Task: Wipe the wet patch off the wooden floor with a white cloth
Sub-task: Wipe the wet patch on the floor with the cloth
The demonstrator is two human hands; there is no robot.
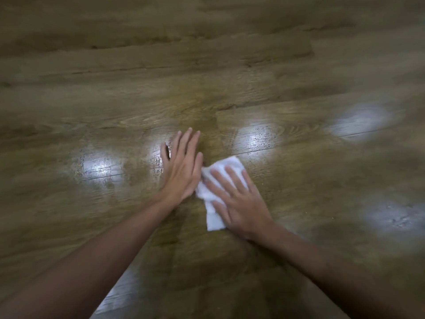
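Glare first, out to the left of the white cloth (220, 185): a bright reflection sits on the wooden floor (230, 65), speckled and patchy, and whether that sheen is light or leftover water is hard to call through the blur. Coming in closer to the cloth, the left hand (181, 166) lies flat on the boards, fingers spread wide and holding nothing, its little-finger edge just touching the cloth's left border; it looks like a prop, taking the person's weight while they lean over the work. Then the cloth itself, crumpled and laid on the floor, a corner poking out toward the top and a strip hanging down toward the near side. On top of it the right hand (239, 203) presses down, palm flat and fingers splayed, pinning the cloth to the boards instead of gripping it, which suits a wiping stroke. The wet patch is not clearly traceable; it may lie under the cloth, or be the mottled shine just beyond it. Further right of the cloth, more pale reflections smear across the planks, and the edges of the view dissolve into motion blur. Both forearms run off the bottom edge.
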